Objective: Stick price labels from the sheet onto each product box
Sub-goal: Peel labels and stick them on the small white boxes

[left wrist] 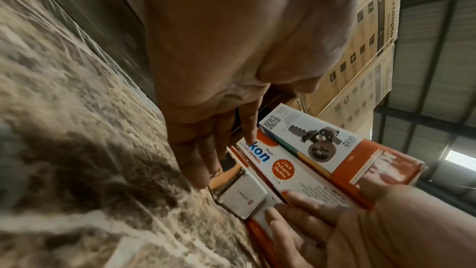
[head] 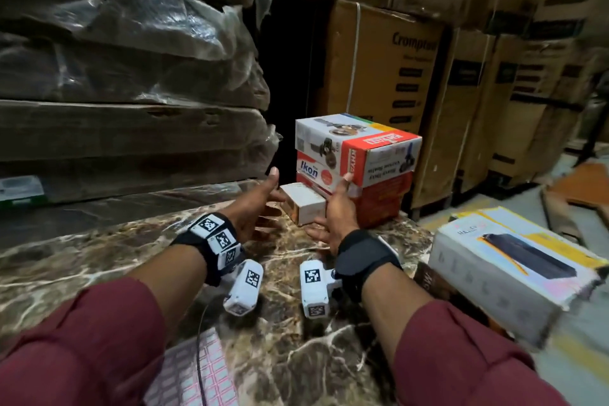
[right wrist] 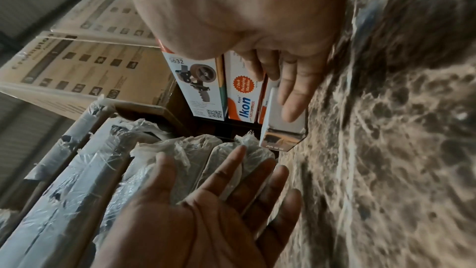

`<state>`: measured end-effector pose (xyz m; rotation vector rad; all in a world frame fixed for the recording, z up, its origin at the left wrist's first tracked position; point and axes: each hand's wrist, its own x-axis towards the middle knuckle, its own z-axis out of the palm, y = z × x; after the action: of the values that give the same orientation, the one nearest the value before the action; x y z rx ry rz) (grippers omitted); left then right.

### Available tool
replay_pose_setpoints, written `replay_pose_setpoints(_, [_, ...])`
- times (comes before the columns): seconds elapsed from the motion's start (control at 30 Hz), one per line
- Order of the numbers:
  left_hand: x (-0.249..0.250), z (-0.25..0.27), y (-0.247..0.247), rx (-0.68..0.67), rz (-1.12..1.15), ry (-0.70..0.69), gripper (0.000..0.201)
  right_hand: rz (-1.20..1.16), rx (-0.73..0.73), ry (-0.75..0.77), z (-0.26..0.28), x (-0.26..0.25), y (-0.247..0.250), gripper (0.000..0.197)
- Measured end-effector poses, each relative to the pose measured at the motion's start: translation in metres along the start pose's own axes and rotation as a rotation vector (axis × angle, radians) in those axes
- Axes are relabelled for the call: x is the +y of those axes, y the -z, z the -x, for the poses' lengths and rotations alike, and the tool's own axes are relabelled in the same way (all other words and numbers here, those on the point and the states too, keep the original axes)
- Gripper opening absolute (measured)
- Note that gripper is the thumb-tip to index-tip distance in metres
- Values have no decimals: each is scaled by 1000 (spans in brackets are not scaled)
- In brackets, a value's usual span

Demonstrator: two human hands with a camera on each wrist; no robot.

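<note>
On the marble counter [head: 99, 260], far edge: one small white box [head: 301, 204], lying flat, long axis running away from the person toward the stack behind it; near end face white, a bronze picture on its left side.

Behind it, touching or just beside: stack of product boxes. Top, tape-dispenser box [head: 359, 145], white and orange, turned at an angle to those below. Under it, Ikon box [head: 313, 170]; bottom one, orange, largely hidden.

Left hand [head: 255, 208]: fingers straight and spread, thumb up, just left of the small white box; holds nothing. Contact with the box cannot be told.

Right hand [head: 336, 208]: fingers straight, laid along the right side of the small white box, thumb tip against the lower edge of the tape-dispenser box. No pinch visible.

Label sheet [head: 201, 372]: pink and white grid, near edge of the counter, cut off by the frame bottom, partly covered by the left sleeve and crossed by a cable.

Large white box [head: 507, 270]: right of the counter, blurred, print hard to read.

Views: only the wrist cameras give "2 Inch Packaging Machine" on the Ikon box and a QR code on the top box; only the head camera shows the sheet.
</note>
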<state>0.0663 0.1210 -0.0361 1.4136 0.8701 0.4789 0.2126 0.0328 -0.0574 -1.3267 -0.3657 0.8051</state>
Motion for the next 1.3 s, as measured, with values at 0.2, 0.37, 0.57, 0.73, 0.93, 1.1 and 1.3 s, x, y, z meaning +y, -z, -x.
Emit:
replay_pose_setpoints(0.2, [-5, -30, -7, -38, 1, 47, 103, 124, 11, 35, -7, 1, -3, 121])
replay_pose_setpoints(0.37, [-7, -36, -13, -52, -44, -27, 104, 194, 14, 60, -11, 5, -7, 113])
replay_pose_setpoints(0.57, [-5, -9, -5, -4, -15, 5, 100, 221, 10, 95, 2, 5, -10, 111])
replay_pose_setpoints(0.73, [10, 48, -2, -35, -91, -35, 93, 388, 64, 257, -34, 18, -5, 85])
replay_pose_setpoints(0.93, [36, 121, -23, 50, -320, -72, 80, 322, -8, 310, 42, -4, 13, 16])
replay_pose_setpoints(1.1, [20, 162, -43, 48, -383, 12, 59, 353, 9, 218, 76, 8, 55, 16])
replay_pose_setpoints(1.3, [-16, 188, -59, 66, -415, 116, 47, 584, -65, 208, 129, 22, 86, 20])
